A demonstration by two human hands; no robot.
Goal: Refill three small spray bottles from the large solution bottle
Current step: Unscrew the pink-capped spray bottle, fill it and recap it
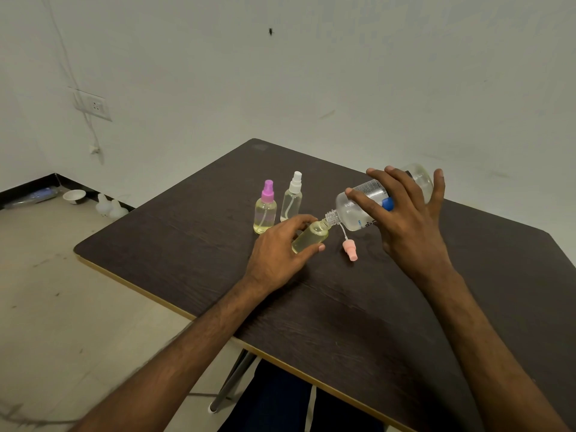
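Note:
My right hand (405,213) grips the large clear solution bottle (361,210), tipped on its side with its open neck at the mouth of a small uncapped bottle (310,238). That small bottle holds pale yellow liquid, leans toward the large one, and my left hand (277,254) holds it between thumb and fingers. Its pink spray head (350,252) with a thin tube lies on the table just right of it. Behind stand two capped spray bottles: one with a purple top (265,210), yellow liquid inside, and one with a white top (292,198).
The dark wooden table (343,322) has its left edge close to my left forearm. On the floor by the wall sit a white bowl (74,196) and two white containers (110,207). A wall socket (93,105) with a hanging cable is at left.

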